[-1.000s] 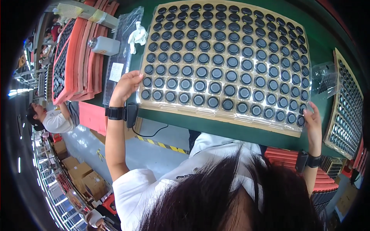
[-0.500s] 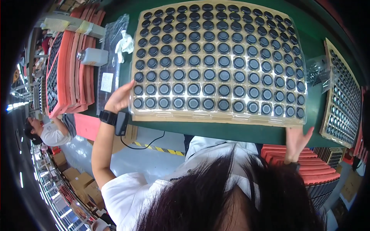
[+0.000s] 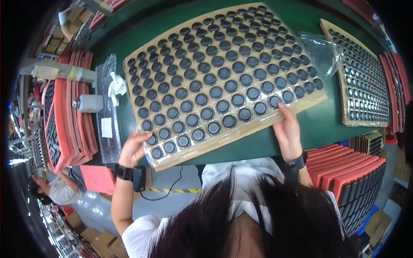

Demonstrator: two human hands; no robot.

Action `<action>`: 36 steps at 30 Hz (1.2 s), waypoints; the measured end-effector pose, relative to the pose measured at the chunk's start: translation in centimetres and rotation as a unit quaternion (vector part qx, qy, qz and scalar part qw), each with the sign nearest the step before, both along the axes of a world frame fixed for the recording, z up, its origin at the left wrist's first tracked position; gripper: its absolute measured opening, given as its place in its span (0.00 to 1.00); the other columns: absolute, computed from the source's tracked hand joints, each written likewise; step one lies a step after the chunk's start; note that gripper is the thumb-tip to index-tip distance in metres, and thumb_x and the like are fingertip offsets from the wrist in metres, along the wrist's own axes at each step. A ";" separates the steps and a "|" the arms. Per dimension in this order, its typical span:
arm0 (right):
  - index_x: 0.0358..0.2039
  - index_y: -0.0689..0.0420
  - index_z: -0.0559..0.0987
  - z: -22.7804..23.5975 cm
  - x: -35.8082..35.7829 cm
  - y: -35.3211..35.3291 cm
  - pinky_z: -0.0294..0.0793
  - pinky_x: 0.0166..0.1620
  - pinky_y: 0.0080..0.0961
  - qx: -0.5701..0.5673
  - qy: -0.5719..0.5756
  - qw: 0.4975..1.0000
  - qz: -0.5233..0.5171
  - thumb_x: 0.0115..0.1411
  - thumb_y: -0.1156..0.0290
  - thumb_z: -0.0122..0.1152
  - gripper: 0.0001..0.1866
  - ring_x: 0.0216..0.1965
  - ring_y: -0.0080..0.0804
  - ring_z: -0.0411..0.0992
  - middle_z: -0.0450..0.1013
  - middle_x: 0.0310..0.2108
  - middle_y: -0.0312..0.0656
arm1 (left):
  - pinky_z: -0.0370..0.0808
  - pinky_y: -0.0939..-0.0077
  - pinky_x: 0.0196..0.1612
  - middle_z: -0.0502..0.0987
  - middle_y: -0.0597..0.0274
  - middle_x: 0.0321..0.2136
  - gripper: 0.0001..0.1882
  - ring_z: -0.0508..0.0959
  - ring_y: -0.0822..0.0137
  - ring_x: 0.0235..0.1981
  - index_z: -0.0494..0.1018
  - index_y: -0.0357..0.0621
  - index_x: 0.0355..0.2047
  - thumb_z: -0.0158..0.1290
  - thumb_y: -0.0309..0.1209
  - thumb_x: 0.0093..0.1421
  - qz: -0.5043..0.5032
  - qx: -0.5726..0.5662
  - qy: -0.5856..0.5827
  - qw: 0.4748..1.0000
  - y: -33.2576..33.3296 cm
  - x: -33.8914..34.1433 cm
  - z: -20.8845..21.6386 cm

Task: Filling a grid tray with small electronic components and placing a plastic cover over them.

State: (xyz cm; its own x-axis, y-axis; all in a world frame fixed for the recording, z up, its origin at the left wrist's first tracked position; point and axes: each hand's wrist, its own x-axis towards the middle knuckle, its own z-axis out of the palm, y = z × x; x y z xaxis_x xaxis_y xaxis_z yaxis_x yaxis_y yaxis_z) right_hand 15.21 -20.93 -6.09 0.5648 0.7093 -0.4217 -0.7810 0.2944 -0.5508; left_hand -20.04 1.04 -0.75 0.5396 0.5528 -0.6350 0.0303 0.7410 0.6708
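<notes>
A large clear plastic tray (image 3: pixel 241 122) on brown cardboard lies askew over the green table (image 3: pixel 251 148), its right side turned farther away. Rows of black round caps or discs (image 3: pixel 210 79) sit in its pockets. My left hand (image 3: pixel 132 150) grips the near left corner, thumb on top and fingers partly hidden below. My right hand (image 3: pixel 287 132) holds the near edge right of the middle, thumb over the rim and the other fingers beneath. Whether the tray rests on the table or is lifted, I cannot tell.
Another filled tray (image 3: pixel 344 114) stands at the right beside a clear plastic bag (image 3: pixel 320 50). Red foam-edged stacks stand at the left (image 3: pixel 71 116) and lower right (image 3: pixel 344 167). A white bottle (image 3: pixel 89 104), a crumpled white glove-like item (image 3: pixel 116 87) and a person (image 3: pixel 62 187) are at the left.
The tray has turned anticlockwise, its near left corner coming closer to me. My right hand has moved left and up from the near right corner, its thumb now over the rim.
</notes>
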 end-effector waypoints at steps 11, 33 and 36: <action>0.47 0.63 0.66 1.8 -1.5 -1.0 0.66 0.48 0.27 0.013 -0.181 0.983 -0.035 0.52 0.81 0.53 0.20 0.43 0.28 0.67 0.68 0.42 0.40 | 0.69 0.71 0.49 0.70 0.57 0.46 0.32 0.72 0.64 0.46 0.57 0.38 0.54 0.49 0.12 0.46 0.076 0.166 -0.031 0.983 -5.5 0.8 4.5; 0.38 0.64 0.73 0.0 11.9 7.4 0.68 0.49 0.28 0.237 -0.118 0.912 0.312 0.53 0.78 0.53 0.11 0.41 0.31 0.70 0.73 0.38 0.43 | 0.67 0.67 0.53 0.66 0.55 0.51 0.38 0.70 0.60 0.49 0.52 0.40 0.59 0.52 0.19 0.46 0.338 0.382 -0.016 0.860 -23.3 8.9 5.6; 0.35 0.65 0.75 -0.3 12.5 14.4 0.69 0.48 0.27 0.306 -0.048 0.849 0.427 0.53 0.78 0.54 0.08 0.39 0.30 0.71 0.74 0.36 0.43 | 0.67 0.65 0.53 0.64 0.54 0.53 0.36 0.70 0.59 0.50 0.51 0.40 0.59 0.49 0.19 0.48 0.402 0.388 -0.013 0.829 -23.4 11.7 3.9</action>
State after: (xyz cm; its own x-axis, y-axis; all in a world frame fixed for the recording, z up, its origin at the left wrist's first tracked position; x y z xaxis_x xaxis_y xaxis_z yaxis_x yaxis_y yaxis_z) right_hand 27.71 -6.56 -6.38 -0.2549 0.9474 0.1933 -0.8143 -0.1025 -0.5713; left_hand -8.30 -22.38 3.13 -0.1929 0.9774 0.0864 -0.2862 -0.1403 0.9478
